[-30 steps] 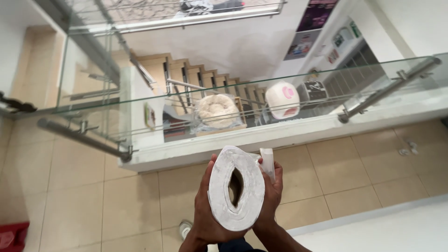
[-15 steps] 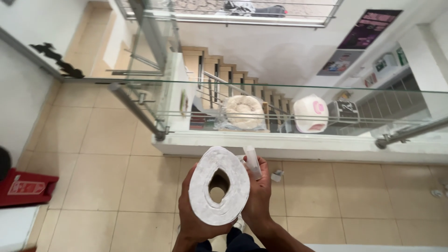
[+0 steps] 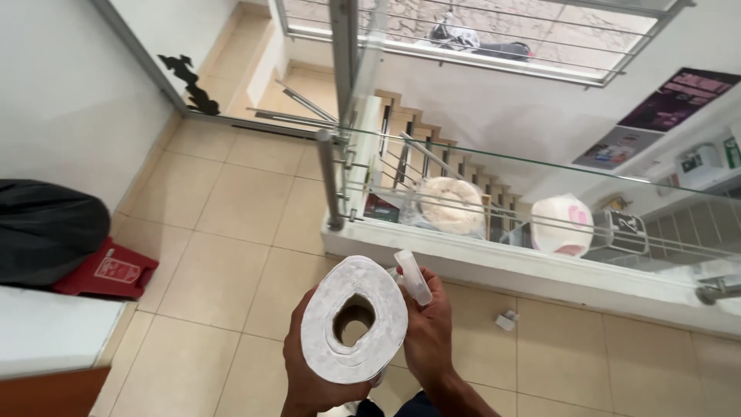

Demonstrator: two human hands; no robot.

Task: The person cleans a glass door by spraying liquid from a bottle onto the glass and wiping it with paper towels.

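The left hand (image 3: 305, 369) is curled around the left side of a large white tissue roll (image 3: 354, 320), fingers wrapped behind it and thumb along its edge, so the roll stands on end with its hollow core facing up toward the camera. The right hand (image 3: 429, 340) presses its palm against the roll's right side while its fingers close on a small translucent plastic bottle (image 3: 413, 276), which looks like a spray bottle, though its top is too blurred to be sure. One roll and one bottle are held, both close to the body, above a beige tiled floor (image 3: 224, 232). Ahead of the hands a white raised curb (image 3: 540, 272) carries a glass balustrade (image 3: 494, 193) with metal rails, edging a stairwell. A small scrap of white paper (image 3: 506, 320) lies on the tiles just right of the right hand. Well to the left sit a black bag (image 3: 46, 228) and a red flat sign (image 3: 108, 269), with open tiles between them and the hands.
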